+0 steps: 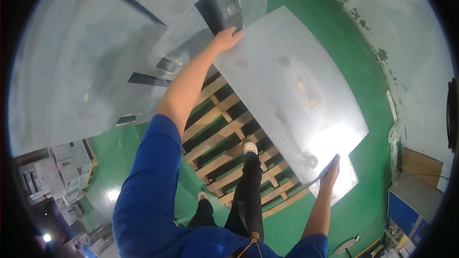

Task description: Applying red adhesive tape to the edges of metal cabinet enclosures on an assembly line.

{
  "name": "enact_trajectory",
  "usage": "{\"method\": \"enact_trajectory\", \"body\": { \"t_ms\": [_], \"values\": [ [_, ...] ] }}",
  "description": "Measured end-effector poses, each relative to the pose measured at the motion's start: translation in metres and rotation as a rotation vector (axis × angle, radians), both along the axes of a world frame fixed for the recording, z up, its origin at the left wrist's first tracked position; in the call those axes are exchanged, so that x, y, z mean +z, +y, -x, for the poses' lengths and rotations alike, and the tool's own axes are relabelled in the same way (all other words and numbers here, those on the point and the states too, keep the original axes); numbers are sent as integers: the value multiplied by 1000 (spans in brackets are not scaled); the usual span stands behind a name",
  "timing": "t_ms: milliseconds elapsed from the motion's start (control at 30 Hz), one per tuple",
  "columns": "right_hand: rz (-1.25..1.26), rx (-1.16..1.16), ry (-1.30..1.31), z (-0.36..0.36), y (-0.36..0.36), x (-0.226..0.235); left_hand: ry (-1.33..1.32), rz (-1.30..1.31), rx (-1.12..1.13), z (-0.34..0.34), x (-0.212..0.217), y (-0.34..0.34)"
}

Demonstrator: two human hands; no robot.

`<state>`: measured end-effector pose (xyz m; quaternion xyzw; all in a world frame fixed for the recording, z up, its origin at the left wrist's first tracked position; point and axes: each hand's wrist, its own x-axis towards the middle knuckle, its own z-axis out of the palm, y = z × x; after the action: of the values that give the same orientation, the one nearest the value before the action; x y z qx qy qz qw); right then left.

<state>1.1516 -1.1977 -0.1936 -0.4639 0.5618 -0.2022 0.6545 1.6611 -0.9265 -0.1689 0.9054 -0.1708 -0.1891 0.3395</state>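
Hands grip a large sheet of grey metal at two opposite corners, seen from above through a wide fisheye lens. The left hand (227, 38) reaches far forward on a fully stretched arm, bare from a rolled blue sleeve (148, 186) to the wrist, and its fingers curl over the sheet's far left corner. The right hand (331, 172) sits much closer to the body, arm bent and raised, with fingers closed around the near right corner from below.

The metal sheet (291, 91) is a broad rectangle, held off the ground and tilted. Its long axis runs diagonally, from the far left corner at the upper middle of the view down to the near right corner at lower right. Its dull surface carries smudges, a few small yellowish spots and a bright glare patch near the right hand.

Beneath the sheet lies a wooden pallet (229, 134) of pale slats, with a green floor (363, 67) showing through the gaps. The person's legs in dark trousers stand here, one light shoe (250, 147) on the pallet slats, the other at its near edge.

To the left, more grey metal panels (95, 67) with small rectangular cut-outs lean or stand together. Grey boxes are stacked at lower left. A worn pale wall curves along the right.
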Motion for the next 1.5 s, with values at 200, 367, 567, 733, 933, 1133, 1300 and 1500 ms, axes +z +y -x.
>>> {"method": "enact_trajectory", "body": {
  "t_ms": [200, 367, 567, 733, 933, 1133, 1300, 1500],
  "values": [
    [64, -5, -3, -41, 16, 23, 499, 54, -15, -18, -2, -14],
    [82, 149, -14, -16, 4, 16, 386, -137, 15, 5, -12, 10],
    [142, 337, 218, -5, -13, 51, 529, 59, 253, 103, 33, 105],
    [-189, 319, 15, 4, -48, 65, 592, 136, 385, 205, 112, 225],
    [-80, 694, -144, -26, 73, 141, 547, 682, 954, 439, 171, 408],
    [93, 1153, -287, 6, 372, 188, 239, 840, 1306, 745, 185, 565],
    [99, 1551, -476, 108, 623, 246, -67, 964, 1612, 976, 262, 656],
    [19, 1998, -748, 205, 848, 325, -600, 1167, 2141, 1192, 350, 682]
  ]
}}
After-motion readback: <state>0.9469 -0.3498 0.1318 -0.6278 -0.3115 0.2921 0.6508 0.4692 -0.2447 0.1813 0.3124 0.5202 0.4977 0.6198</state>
